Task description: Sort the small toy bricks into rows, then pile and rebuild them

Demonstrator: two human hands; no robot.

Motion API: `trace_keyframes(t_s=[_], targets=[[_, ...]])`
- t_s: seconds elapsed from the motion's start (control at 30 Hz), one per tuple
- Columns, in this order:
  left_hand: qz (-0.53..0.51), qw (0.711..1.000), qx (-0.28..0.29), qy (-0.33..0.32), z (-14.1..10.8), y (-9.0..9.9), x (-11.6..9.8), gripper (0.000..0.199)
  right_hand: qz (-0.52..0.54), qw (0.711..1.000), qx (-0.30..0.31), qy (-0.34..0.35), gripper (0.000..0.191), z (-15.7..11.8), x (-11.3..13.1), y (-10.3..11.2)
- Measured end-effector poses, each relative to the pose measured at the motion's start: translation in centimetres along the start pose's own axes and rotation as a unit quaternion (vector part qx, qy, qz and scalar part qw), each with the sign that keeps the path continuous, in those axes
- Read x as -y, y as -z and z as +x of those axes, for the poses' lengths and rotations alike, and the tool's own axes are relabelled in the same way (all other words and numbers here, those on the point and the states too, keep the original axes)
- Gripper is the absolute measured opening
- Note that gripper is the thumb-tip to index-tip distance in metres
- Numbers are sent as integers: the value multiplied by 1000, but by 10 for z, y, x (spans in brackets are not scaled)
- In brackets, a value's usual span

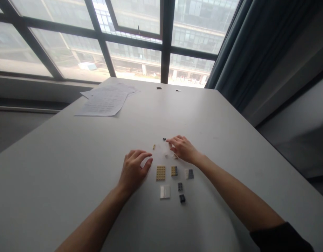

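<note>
My left hand [135, 167] rests on the white table left of the small bricks, thumb and fingers apart with nothing between them. A small tan piece [154, 147] lies just beyond its fingertips. My right hand [183, 148] reaches in from the right, fingers spread, its index fingertip beside a small dark piece [164, 139]. Under its palm side sits a small light piece [175, 156], partly covered. Nearer to me are a tan studded plate [160, 173], a tan and grey brick [174, 170], a white and grey piece [189, 174] and a white plate [165, 192].
Two dark bricks, one [180, 186] behind the other [182, 198], lie at the near side. Printed papers [103, 101] lie at the table's far left. Beyond the table's far edge [193, 88] are windows, with a dark curtain [237, 52] at the right.
</note>
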State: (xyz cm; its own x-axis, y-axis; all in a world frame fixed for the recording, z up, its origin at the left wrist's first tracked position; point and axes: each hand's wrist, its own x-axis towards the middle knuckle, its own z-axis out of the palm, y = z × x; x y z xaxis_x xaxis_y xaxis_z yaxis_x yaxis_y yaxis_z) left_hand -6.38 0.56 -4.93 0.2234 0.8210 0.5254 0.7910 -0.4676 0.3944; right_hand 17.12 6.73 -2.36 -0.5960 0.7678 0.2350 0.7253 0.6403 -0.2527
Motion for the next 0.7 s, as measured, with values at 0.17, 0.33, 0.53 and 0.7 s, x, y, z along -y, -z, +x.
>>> trace_keyframes(t_s=[0.17, 0.33, 0.53, 0.7], targets=[[1, 1000, 8, 4, 0, 0, -2, 19, 175, 978, -107, -42, 32, -48, 11, 15], [1, 1000, 12, 11, 1, 1, -3, 20, 514, 817, -162, -205, 32, -93, 21, 17], [5, 1000, 6, 6, 2, 0, -2, 20, 579, 763, -145, -250, 32, -112, 23, 15], [7, 1000, 10, 4, 1, 0, -1, 21, 277, 948, -90, -125, 31, -116, 29, 6]])
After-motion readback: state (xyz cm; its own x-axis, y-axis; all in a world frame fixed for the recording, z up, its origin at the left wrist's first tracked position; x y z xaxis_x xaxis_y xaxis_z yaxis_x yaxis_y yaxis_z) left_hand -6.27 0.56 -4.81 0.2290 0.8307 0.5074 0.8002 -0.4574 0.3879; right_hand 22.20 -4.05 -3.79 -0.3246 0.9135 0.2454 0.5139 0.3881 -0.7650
